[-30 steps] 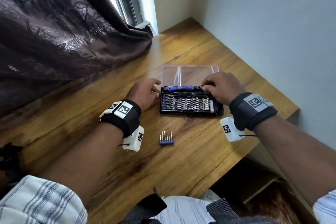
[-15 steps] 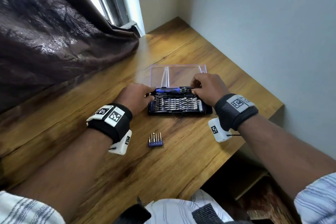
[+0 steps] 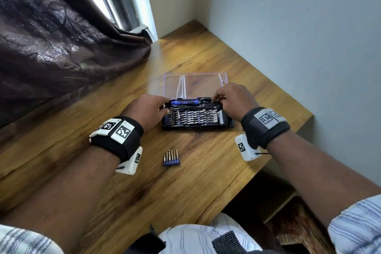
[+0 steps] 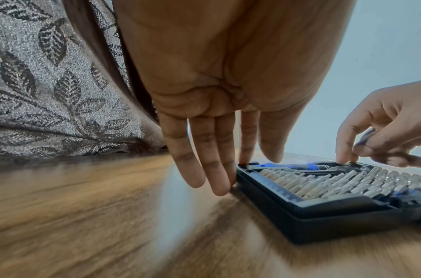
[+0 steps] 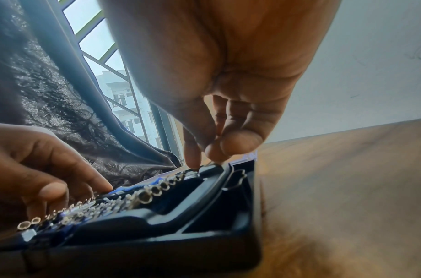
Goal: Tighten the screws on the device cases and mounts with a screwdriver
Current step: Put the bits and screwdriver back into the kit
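Observation:
A black bit case (image 3: 198,128) lies open on the wooden table (image 3: 206,187), its clear lid (image 3: 195,84) folded flat behind it. A blue-handled screwdriver (image 3: 185,102) rests in the case's back slot. My left hand (image 3: 162,107) is at the case's left end. Its straight fingers (image 4: 219,150) touch the case (image 4: 323,210) edge, and the thumb hovers over the screwdriver (image 4: 288,166) handle end. My right hand (image 3: 216,99) pinches the screwdriver's metal end at the right side of the case (image 5: 181,235). No device case or mount is in view.
A small blue holder with several bits (image 3: 171,159) lies on the table nearer to me. A dark curtain (image 3: 61,37) drapes onto the table's left side. A wall (image 3: 299,37) runs along the right, and the table's right edge (image 3: 278,163) drops off under my right forearm.
My left hand has moved from beside the case onto its left end near the screwdriver's handle. My right hand stays at the screwdriver's right end. The head view has shifted.

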A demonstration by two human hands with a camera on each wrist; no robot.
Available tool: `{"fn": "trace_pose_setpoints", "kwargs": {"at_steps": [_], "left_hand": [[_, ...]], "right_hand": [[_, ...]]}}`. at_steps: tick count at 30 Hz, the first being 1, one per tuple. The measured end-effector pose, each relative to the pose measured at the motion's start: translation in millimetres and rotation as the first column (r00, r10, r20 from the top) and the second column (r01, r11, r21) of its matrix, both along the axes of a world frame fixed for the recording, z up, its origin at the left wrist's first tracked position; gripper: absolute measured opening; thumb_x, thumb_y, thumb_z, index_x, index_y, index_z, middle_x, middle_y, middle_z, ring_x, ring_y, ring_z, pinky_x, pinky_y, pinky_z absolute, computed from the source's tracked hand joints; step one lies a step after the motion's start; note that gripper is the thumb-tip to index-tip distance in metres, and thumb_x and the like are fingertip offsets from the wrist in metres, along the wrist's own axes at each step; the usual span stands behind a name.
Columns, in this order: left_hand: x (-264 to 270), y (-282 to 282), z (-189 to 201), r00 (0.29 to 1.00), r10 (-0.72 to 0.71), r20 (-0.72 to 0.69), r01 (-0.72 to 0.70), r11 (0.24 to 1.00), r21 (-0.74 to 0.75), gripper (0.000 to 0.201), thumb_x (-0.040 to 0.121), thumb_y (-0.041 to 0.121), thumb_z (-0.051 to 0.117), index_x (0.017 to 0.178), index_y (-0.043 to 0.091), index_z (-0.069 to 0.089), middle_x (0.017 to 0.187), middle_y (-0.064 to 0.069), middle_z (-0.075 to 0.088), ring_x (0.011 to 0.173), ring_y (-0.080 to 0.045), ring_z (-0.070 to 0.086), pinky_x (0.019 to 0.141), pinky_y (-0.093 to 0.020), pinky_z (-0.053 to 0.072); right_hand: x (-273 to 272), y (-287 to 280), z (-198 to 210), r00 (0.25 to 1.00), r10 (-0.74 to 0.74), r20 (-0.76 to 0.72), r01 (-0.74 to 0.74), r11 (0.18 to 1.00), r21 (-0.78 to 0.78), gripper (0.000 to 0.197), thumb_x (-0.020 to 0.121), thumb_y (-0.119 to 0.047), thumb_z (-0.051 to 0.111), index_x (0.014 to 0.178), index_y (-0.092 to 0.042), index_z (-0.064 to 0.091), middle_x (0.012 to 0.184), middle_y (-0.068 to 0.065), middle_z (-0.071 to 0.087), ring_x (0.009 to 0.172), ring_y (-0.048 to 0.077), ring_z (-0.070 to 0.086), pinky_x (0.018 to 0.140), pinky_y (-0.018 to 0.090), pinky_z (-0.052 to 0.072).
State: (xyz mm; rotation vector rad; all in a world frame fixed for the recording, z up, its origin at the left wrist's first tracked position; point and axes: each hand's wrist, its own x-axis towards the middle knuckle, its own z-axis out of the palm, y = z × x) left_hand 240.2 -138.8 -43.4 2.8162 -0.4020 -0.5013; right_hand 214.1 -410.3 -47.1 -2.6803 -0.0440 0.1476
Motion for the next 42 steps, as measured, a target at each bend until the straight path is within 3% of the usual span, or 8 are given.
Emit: {"fn": "trace_pose_setpoints", "kwargs": {"at_steps": [4,8,14,19,24,31,37,42], "left_hand": [[-0.8,1.6,1.4,1.000,-0.007,-0.027,0.006,1.000,0.000,0.044,0.103,0.029,0.060,0.147,0.033,0.056,0.129,-0.004,0.071,0.117,-0.028,0.063,0.092,-0.037,0.052],[-15.6,13.9,6.1,0.998,0.046,-0.053,-0.048,0.998,-0.043,0.070,0.101,0.030,0.065,0.161,0.028,0.030,0.135,-0.006,0.065,0.123,-0.030,0.059,0.099,-0.043,0.050],[-81.9,41.7,-2.7,0.987,0.135,-0.093,-0.150,0.970,-0.189,0.071,0.081,0.030,0.087,0.143,0.020,0.053,0.115,0.000,0.057,0.097,-0.024,0.063,0.083,-0.036,0.050],[-122.5,29.6,-8.6,0.988,0.078,-0.134,-0.100,0.981,-0.167,0.069,0.078,0.038,0.089,0.138,0.031,0.057,0.137,0.004,0.053,0.120,-0.017,0.055,0.096,-0.037,0.050],[-124.1,20.1,-8.0,0.981,0.114,-0.159,-0.132,0.985,-0.110,0.067,0.081,0.037,0.086,0.139,0.032,0.053,0.141,0.003,0.047,0.126,-0.020,0.051,0.099,-0.038,0.047],[-128.6,20.1,-15.3,0.976,0.145,-0.163,-0.171,0.972,-0.161,0.039,0.081,0.034,0.086,0.113,0.031,0.063,0.118,0.005,0.054,0.110,-0.016,0.056,0.092,-0.036,0.050],[-126.8,20.0,-19.9,0.961,0.196,-0.194,-0.230,0.958,-0.173,0.027,0.078,0.029,0.088,0.092,0.029,0.065,0.104,0.008,0.053,0.095,-0.012,0.052,0.075,-0.032,0.040],[-120.2,23.0,-21.6,0.944,0.167,-0.285,-0.258,0.911,-0.321,0.022,0.078,0.020,0.089,0.083,0.027,0.068,0.084,0.009,0.071,0.082,-0.013,0.066,0.079,-0.042,0.057]], "right_hand": [[-4.3,1.6,3.4,0.999,0.043,-0.027,-0.044,0.997,-0.064,0.026,0.092,-0.005,0.059,0.103,-0.019,0.078,0.109,0.008,0.069,0.101,0.025,0.064,0.084,0.032,0.051],[-25.5,21.0,20.5,0.991,0.113,0.070,-0.105,0.988,-0.117,0.020,0.094,-0.024,0.059,0.106,-0.017,0.073,0.105,0.007,0.065,0.097,0.029,0.064,0.083,0.042,0.053],[-76.5,77.1,19.5,0.941,0.337,-0.043,-0.334,0.940,0.069,0.016,0.093,-0.027,0.068,0.106,-0.019,0.076,0.101,0.001,0.074,0.094,0.020,0.067,0.081,0.033,0.050],[-89.9,104.1,-3.4,0.919,0.353,-0.177,-0.360,0.933,-0.006,0.024,0.093,-0.034,0.065,0.116,-0.025,0.067,0.107,-0.002,0.068,0.102,0.022,0.064,0.083,0.042,0.054],[-94.5,110.5,-11.6,0.925,0.323,-0.200,-0.340,0.938,-0.058,0.031,0.088,-0.035,0.071,0.116,-0.026,0.063,0.112,0.001,0.060,0.099,0.026,0.064,0.080,0.044,0.056],[-103.4,113.6,-12.6,0.939,0.291,-0.181,-0.301,0.953,-0.026,0.029,0.090,-0.029,0.071,0.117,-0.023,0.064,0.111,0.002,0.063,0.098,0.025,0.064,0.081,0.044,0.058],[-105.8,115.5,-8.3,0.935,0.298,-0.192,-0.297,0.954,0.032,0.025,0.087,-0.022,0.074,0.112,-0.020,0.068,0.108,0.002,0.069,0.100,0.021,0.064,0.085,0.036,0.054],[-107.0,107.9,-4.7,0.940,0.290,-0.181,-0.279,0.957,0.083,0.009,0.088,-0.019,0.072,0.097,-0.020,0.073,0.097,0.000,0.072,0.092,0.018,0.064,0.070,0.025,0.037]]}}
